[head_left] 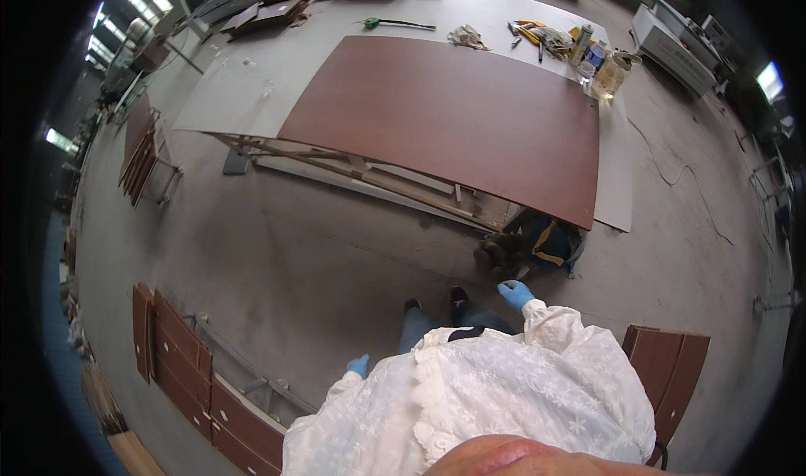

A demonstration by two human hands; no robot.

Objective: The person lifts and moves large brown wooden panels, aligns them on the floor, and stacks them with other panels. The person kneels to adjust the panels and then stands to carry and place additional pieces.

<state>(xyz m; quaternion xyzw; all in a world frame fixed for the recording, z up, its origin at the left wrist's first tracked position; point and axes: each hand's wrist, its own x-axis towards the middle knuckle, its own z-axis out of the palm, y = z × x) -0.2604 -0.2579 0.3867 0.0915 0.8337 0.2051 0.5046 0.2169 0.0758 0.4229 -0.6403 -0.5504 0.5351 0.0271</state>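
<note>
My left hand (358, 365), in a blue glove, hangs low at my left side and touches nothing I can see; its fingers are too small and partly hidden to read. On the other side, my right hand (515, 295), also gloved in blue, is loosely curled with nothing visible in it. It is nearest to a dark blue bag or bin with a yellow strip (552, 245) under the table's corner. Ahead of me a large reddish-brown panel (453, 115) lies flat on a white-topped worktable (227, 98), its near edge beyond both hands.
On the table stand a clear jug (615, 75), a water bottle (593, 59) and a tube (581, 44). A tape measure (371, 23) and a crumpled cloth (468, 37) lie along the back. Brown boards (180, 342) lean behind me, left and right. A cable (684, 174) trails across the floor.
</note>
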